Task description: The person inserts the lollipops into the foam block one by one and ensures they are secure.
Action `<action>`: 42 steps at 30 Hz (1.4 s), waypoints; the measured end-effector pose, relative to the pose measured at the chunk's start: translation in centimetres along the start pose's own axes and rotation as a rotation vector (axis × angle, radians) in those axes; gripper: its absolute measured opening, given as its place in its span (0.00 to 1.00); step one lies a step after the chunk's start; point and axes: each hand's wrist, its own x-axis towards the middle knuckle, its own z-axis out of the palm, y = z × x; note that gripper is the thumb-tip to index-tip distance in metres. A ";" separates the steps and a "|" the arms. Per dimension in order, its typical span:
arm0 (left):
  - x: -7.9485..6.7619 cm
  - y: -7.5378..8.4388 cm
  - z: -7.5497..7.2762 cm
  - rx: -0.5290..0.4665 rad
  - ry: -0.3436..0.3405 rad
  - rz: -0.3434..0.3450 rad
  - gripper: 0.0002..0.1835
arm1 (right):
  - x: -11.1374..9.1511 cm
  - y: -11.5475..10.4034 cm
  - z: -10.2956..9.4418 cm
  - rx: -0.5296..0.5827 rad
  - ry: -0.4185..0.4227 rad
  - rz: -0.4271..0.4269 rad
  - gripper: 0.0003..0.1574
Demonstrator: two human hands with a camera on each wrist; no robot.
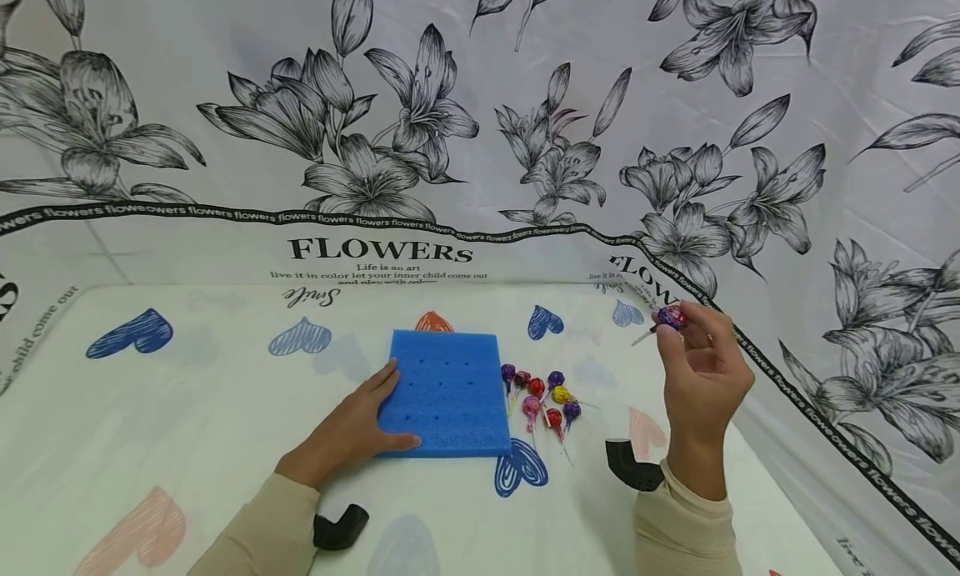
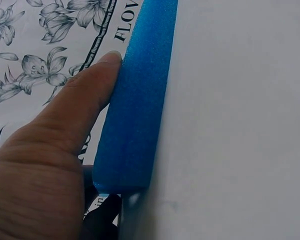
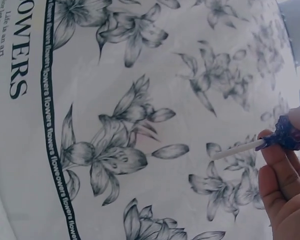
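Observation:
A square blue foam block [image 1: 447, 418] with rows of small holes lies on the table. My left hand [image 1: 352, 430] rests on its left side, with the thumb near the front edge and the fingers spread fairly straight. From the left wrist view, the thumb [image 2: 85, 95] touches the edge of the foam block [image 2: 135, 110]. Off to the right, raised above the table, my right hand [image 1: 705, 376] pinches a lollipop [image 1: 671, 317] by its wrapped head. That purple-wrapped lollipop [image 3: 289, 134] has its white stick pointing left in the right wrist view.
Several wrapped lollipops [image 1: 553, 395] lie in a loose group just right of the foam block, in purple, red, pink and yellow. Black curved pieces [image 1: 341, 528] sit by both wrists. A heart-print cloth [image 1: 225, 426] covers the table, and a flower-print sheet [image 1: 525, 17] hangs behind.

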 end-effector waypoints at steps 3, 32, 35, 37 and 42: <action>0.1 0.0 0.0 0.001 0.002 0.002 0.61 | 0.1 -1.2 0.9 0.035 0.043 -0.049 0.19; -0.1 0.3 0.0 -0.015 -0.007 -0.030 0.61 | -0.6 -2.5 10.6 0.269 0.019 -0.098 0.18; -0.2 0.3 0.0 -0.016 -0.005 -0.040 0.61 | -0.9 -2.2 11.5 0.250 -0.013 -0.059 0.18; -0.2 0.3 0.0 -0.015 -0.002 -0.041 0.61 | -1.2 -1.8 12.1 0.232 -0.033 -0.037 0.19; -0.1 0.3 0.1 -0.008 -0.003 -0.053 0.61 | -2.0 -0.8 13.2 0.201 -0.096 -0.003 0.20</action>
